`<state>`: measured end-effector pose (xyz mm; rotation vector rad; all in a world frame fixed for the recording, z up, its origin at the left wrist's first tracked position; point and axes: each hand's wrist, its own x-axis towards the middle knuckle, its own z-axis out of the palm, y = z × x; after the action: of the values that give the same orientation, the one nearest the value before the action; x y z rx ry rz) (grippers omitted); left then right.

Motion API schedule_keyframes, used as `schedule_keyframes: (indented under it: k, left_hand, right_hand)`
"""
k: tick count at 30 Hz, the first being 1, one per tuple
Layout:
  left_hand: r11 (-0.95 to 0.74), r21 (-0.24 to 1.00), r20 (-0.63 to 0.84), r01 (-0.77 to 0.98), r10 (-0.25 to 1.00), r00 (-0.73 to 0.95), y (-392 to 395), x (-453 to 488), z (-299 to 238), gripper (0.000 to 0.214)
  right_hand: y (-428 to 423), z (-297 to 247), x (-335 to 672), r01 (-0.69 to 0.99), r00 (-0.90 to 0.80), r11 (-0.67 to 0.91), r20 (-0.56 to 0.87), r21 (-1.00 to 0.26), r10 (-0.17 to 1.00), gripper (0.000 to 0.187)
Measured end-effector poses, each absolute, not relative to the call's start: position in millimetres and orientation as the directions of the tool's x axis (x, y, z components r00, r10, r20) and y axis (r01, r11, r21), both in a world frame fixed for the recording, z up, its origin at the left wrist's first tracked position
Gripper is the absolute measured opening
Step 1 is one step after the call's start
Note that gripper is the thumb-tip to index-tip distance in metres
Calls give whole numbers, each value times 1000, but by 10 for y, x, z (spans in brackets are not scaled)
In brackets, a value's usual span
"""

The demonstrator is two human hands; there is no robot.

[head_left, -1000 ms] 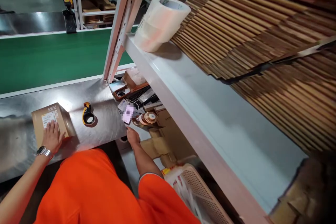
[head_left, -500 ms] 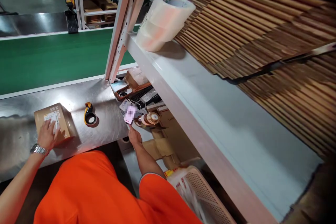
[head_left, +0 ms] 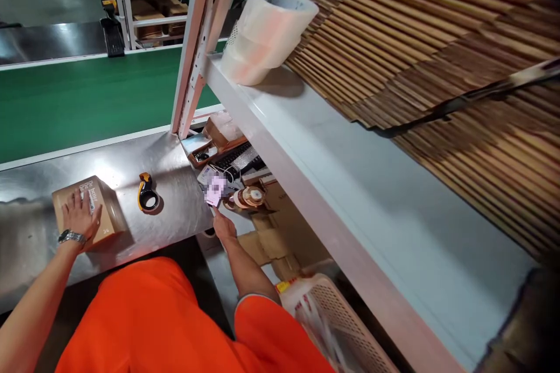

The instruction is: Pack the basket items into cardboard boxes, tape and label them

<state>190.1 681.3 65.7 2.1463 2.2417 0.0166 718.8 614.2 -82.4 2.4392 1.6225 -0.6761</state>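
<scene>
My left hand (head_left: 82, 217) lies flat with its fingers spread on top of a brown cardboard box (head_left: 111, 215) with white print. The hand covers much of the box top. My right hand (head_left: 224, 226) is at the right end of the metal bench, its fingers closed at the lower edge of a pink card (head_left: 215, 191), whose face is blurred out. The underside of the grip is hidden. Between the hands, a black and yellow tape dispenser (head_left: 149, 195) lies on the bench.
A metal bench (head_left: 175, 186) runs along a green conveyor belt (head_left: 87, 99). Tape rolls (head_left: 266, 35) stand stacked on a white shelf (head_left: 350, 186) beside flattened cartons (head_left: 394, 41). Below are a bottle (head_left: 248, 197), a keyboard (head_left: 236, 157) and a pink basket (head_left: 350, 326).
My left hand has flattened and spread over the box top, covering the white label that showed before. My right hand stays at the pink card. The view has shifted slightly.
</scene>
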Motion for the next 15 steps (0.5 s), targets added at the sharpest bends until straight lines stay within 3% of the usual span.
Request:
schedule_keyframes:
  k: [15]
  left_hand:
    - [61, 99, 21, 993, 998, -64, 6778, 1913, 622, 76]
  right_hand:
    - [6165, -785, 7229, 918, 281, -381, -497, -111, 821, 65]
